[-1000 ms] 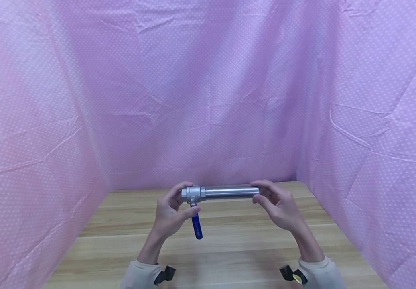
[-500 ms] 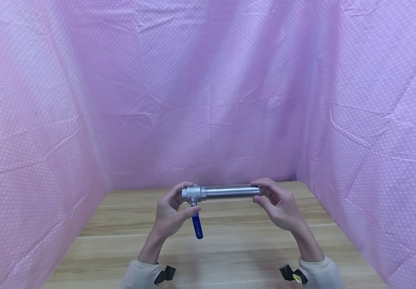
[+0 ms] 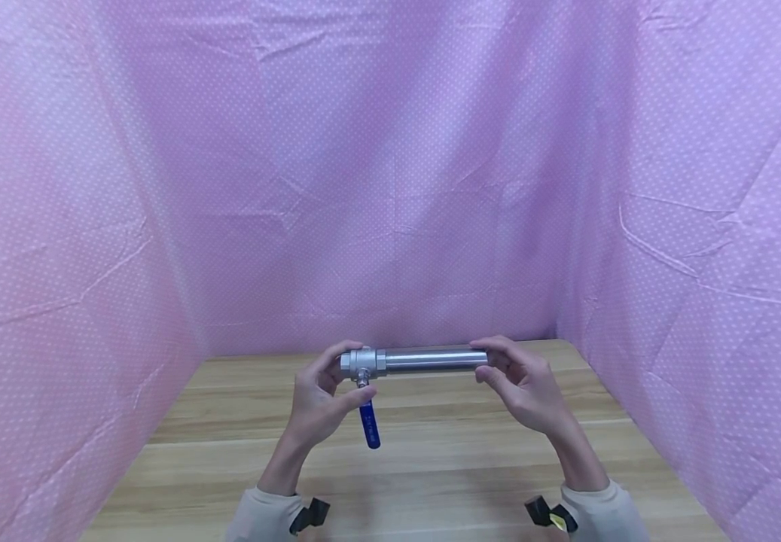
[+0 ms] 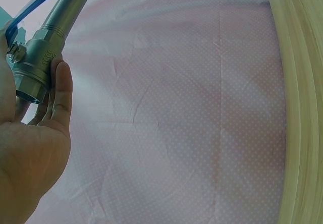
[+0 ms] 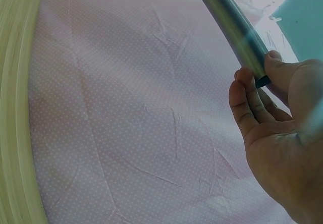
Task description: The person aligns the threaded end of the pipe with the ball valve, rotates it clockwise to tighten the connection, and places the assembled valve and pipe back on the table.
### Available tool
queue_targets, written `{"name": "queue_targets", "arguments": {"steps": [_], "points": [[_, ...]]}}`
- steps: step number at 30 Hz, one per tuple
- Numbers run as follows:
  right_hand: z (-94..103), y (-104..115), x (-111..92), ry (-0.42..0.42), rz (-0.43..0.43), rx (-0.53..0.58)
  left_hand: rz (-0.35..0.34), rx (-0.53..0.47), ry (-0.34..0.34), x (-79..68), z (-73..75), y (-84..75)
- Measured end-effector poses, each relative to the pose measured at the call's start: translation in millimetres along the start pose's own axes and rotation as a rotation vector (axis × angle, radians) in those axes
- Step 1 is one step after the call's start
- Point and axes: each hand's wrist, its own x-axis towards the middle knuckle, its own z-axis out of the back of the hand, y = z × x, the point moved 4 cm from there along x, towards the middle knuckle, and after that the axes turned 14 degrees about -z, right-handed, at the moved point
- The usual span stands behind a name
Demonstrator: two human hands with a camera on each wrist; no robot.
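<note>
A silver ball valve (image 3: 364,363) with a blue lever handle (image 3: 370,426) sits at the left end of a smooth metal pipe (image 3: 434,360). The two are joined and held level above the table. My left hand (image 3: 315,403) grips the valve, its thumb by the base of the lever and its fingers behind the body. In the left wrist view the open end of the valve (image 4: 36,65) faces the palm. My right hand (image 3: 529,388) pinches the pipe's right end between thumb and fingers, as the right wrist view shows on the pipe (image 5: 234,30) too.
Below the hands lies a wooden table (image 3: 424,467). Pink dotted cloth (image 3: 390,188) hangs behind it and along both sides. Black mounts (image 3: 311,516) are strapped at both wrists.
</note>
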Motion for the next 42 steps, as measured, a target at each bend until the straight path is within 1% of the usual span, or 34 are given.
{"name": "queue_targets", "arguments": {"steps": [4,9,13,17,23,28,31,34,39,42], "points": [[0.0,-0.1,0.3,0.001,-0.002,0.022,0.013,0.005,0.003,0.5,-0.5,-1.4],[-1.0,-0.1,0.5,0.012,0.035,0.069,0.022,0.006,0.001,0.4,-0.8,-1.5],[-1.5,0.7,0.9,0.018,0.048,0.082,0.020,0.004,-0.001,0.1,-0.4,-0.9],[-1.6,2.0,1.7,0.016,0.038,0.061,0.024,0.003,-0.001,0.1,-0.4,-1.3],[-1.4,2.0,1.2,0.019,0.008,0.016,0.004,-0.003,0.006,0.5,-0.9,-1.9],[-0.8,1.1,0.1,0.011,-0.020,-0.032,0.005,-0.007,0.000,0.5,-0.4,-1.7],[-0.4,0.2,-0.2,0.008,-0.031,-0.036,0.002,-0.006,-0.003,0.6,0.0,-1.4],[-0.6,-0.8,0.0,0.010,-0.016,-0.006,0.008,-0.005,-0.003,0.8,-0.1,-1.7],[-2.0,-1.8,0.5,0.038,0.055,0.096,0.028,0.002,0.000,0.5,-0.5,-2.7],[-3.0,-1.6,1.2,0.055,0.074,0.125,0.027,0.004,0.000,0.2,-0.4,-2.7]]}}
